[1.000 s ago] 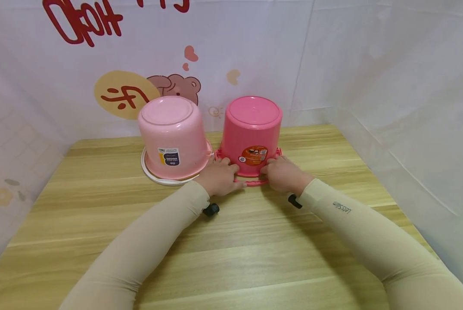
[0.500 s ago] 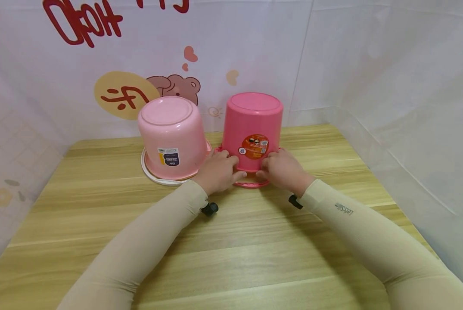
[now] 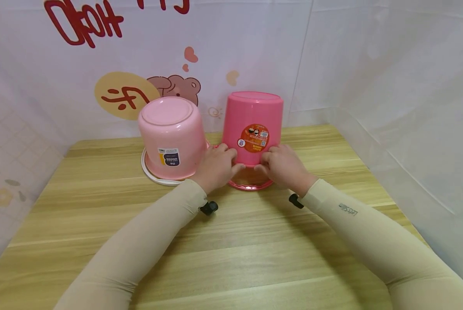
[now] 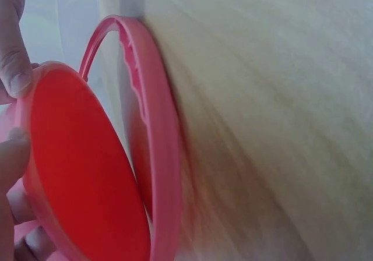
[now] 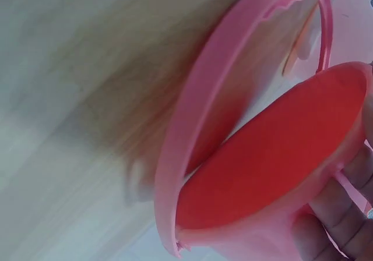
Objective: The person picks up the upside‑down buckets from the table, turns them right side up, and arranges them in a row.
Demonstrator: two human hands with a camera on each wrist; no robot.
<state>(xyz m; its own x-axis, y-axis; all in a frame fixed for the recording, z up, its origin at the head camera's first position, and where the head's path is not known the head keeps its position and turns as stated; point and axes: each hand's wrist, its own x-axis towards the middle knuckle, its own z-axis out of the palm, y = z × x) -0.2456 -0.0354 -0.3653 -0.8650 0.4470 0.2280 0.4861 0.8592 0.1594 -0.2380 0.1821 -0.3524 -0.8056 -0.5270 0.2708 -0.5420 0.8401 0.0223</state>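
An upside-down deep pink bucket [image 3: 235, 118] with a round orange sticker [image 3: 254, 138] tilts backward, its near rim raised off the table. My left hand [image 3: 215, 167] grips the left part of that rim, thumb at the lower edge. On the right part, my right hand [image 3: 286, 168] holds the rim the same way. Both wrist views look into the bucket's reddish inside [image 4: 81, 162]. Its pink carry handle [image 5: 201, 103] swings down in front and lies along the tabletop. The far part of the rim is hidden in the head view.
Left of my left hand stands a pale pink bucket [image 3: 169, 137], also upside down, with its white handle [image 3: 155, 177] around its base. A printed white curtain [image 3: 254, 43] hangs behind the wooden table [image 3: 231, 258] and along both sides.
The near rim of the deep pink bucket has risen and its base has tipped backward. Both hands have come up slightly with the rim. The pale pink bucket has not moved.
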